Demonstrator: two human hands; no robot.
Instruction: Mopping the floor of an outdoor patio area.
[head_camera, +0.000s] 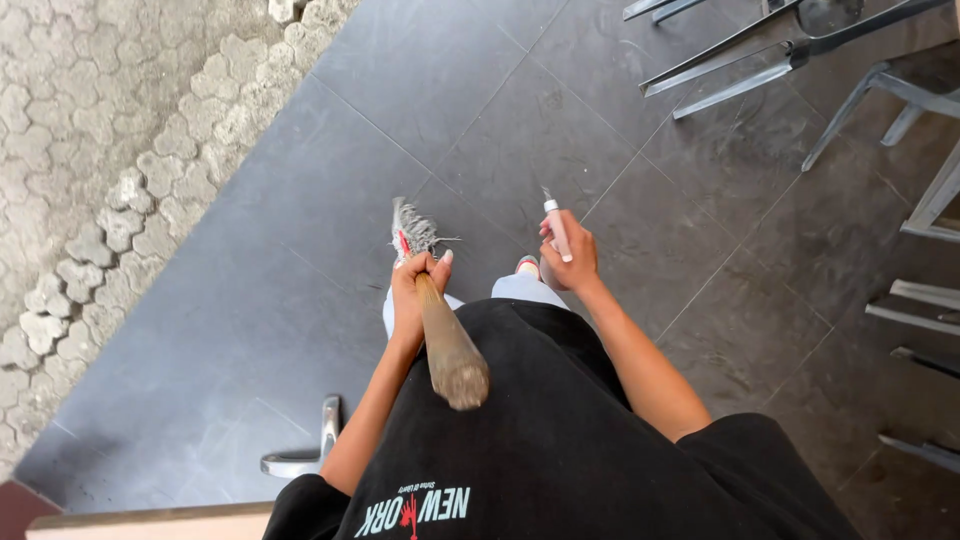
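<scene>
Brown-wood grip: your left hand (415, 290) is wrapped tight round the brown wooden stick handle of a broom (450, 350), fingers pressed together about it.
Long axis: the handle runs from your torso forward and down; its blunt end lies behind the fist, the grey bristle head (412, 230) just beyond it, over the floor.
Right hand: your right hand (568, 255) pinches a slim white tube with a pink band (556, 228), tip pointing away from you.
Nearer hand: the left holds the broom; the right is apart, level beside it.
Floor: dark grey stone tiles (300, 250), pale cobbles (90, 130) to the left.
Surroundings: grey metal chair legs (780, 65) ahead on the right.
</scene>
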